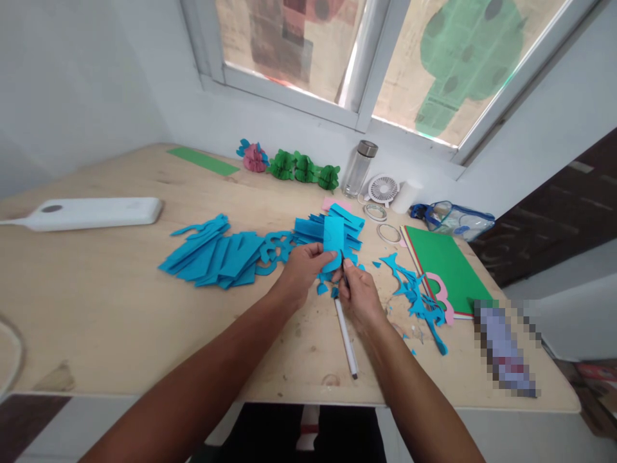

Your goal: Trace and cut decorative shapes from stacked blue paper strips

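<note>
My left hand (304,265) pinches a folded blue paper strip (333,231), which stands up above the table with a rounded lower end and a faint curved line on it. In my right hand (361,290) is a small pair of dark scissors (344,265), mostly hidden by the fingers, its tip at the strip's right edge. Just below the hands lies a white marker (346,337) with a dark end. Behind the strip is a pile of folded blue paper (308,229). Cut-out blue shapes (276,249) lie left of my left hand.
More folded blue strips (216,257) are at left, blue scraps (414,292) at right near green sheets (448,267). Along the wall stand green paper flowers (304,168), a glass bottle (359,170) and a small fan (383,189). A white power strip (96,213) lies far left.
</note>
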Demonstrator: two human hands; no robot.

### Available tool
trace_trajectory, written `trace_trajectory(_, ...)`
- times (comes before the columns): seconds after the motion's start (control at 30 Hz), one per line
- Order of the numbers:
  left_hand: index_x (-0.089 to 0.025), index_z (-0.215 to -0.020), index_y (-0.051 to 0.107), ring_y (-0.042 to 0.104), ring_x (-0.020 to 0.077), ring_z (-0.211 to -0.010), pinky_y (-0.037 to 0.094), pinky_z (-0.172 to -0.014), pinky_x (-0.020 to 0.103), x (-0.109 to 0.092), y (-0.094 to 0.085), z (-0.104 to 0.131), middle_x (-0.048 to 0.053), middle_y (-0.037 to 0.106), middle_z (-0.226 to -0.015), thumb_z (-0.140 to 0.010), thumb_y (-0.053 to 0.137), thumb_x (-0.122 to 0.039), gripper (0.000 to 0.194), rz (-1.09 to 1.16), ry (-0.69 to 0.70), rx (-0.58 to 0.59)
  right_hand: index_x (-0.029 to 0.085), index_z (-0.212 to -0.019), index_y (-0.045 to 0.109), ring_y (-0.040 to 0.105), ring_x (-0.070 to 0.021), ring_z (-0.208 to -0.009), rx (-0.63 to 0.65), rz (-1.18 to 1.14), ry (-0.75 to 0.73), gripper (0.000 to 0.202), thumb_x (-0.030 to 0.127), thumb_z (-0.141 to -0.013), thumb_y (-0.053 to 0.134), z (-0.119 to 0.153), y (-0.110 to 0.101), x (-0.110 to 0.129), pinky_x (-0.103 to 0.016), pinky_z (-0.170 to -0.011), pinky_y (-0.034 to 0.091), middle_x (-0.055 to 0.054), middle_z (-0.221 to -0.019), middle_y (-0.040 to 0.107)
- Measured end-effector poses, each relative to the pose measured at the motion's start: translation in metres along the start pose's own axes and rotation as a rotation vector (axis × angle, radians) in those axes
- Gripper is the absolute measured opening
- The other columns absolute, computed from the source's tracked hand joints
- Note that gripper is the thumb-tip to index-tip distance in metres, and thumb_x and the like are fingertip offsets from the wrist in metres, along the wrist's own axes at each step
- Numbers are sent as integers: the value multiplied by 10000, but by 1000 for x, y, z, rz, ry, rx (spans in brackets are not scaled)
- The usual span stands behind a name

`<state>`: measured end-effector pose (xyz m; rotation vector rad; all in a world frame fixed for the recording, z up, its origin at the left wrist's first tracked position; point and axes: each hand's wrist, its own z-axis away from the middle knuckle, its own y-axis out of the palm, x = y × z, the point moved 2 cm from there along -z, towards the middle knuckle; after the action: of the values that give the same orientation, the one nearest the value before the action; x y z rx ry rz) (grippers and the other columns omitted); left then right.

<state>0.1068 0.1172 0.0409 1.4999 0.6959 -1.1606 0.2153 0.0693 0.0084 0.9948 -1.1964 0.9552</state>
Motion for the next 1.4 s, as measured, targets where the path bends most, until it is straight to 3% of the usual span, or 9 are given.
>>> trace_trajectory(0.23,-181,-548,638,563,164,-467,467,-502,285,3,-4,-3,18,612,-491,-619,715,-286,148,-24,9,42,178,-640,600,218,-63,-323,38,26,-4,544,712,-743,579,-1,-3,-1,-256,-384,123,93,-336,341)
trace_trajectory(0.7,-180,-550,579,535,133,-485,450,-523,264,-1,-3,-3,-10,592,-488,-593,702,-302,179,-42,-36,60,181,-640,579,210,-51,-311,49,1,41,529,700,-739,577,1,-1,2,-250,-371,117,99,-340,339)
trace_trajectory(1.4,-172,-539,591,508,114,-511,398,-514,246,-4,-6,-3,-19,587,-527,-580,698,-266,148,-101,-38,-1,183,-649,596,226,-64,-319,41,37,12,526,696,-756,562,-1,-3,-1,-257,-380,146,94,-339,338)
